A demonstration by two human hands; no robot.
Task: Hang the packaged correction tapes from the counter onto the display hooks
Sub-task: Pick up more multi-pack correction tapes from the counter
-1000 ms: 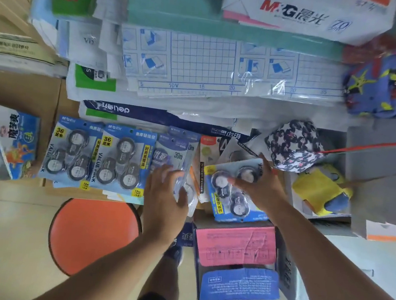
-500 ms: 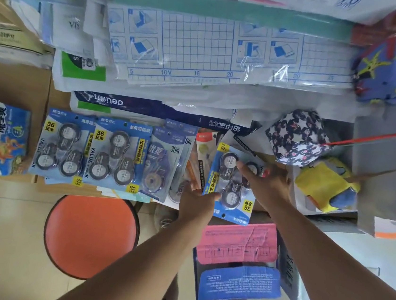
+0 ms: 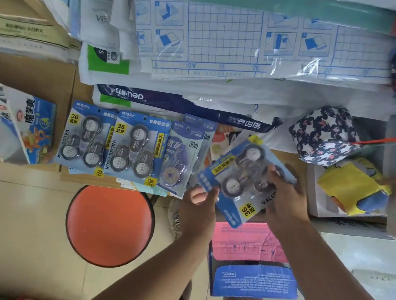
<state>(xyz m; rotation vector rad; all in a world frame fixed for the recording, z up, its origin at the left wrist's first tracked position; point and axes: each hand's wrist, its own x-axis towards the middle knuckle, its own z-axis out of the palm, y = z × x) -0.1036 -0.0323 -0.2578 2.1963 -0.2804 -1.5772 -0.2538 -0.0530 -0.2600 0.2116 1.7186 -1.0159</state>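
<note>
Held pack: a blue three-roll correction tape pack, tilted, raised over the worktop edge between both hands.
Right hand: fingers curled over the pack's right side, gripping it.
Left hand: thumb and fingers pinch the pack's lower left edge.
Other packs: two matching blue packs lie flat side by side at left, a purple 30m pack just beside them.
Below: an orange stool on the floor.

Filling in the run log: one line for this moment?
stage: pickup | right hand: grips blue three-tape pack, tilted | left hand: pinches its edge | two matching packs: on counter
</note>
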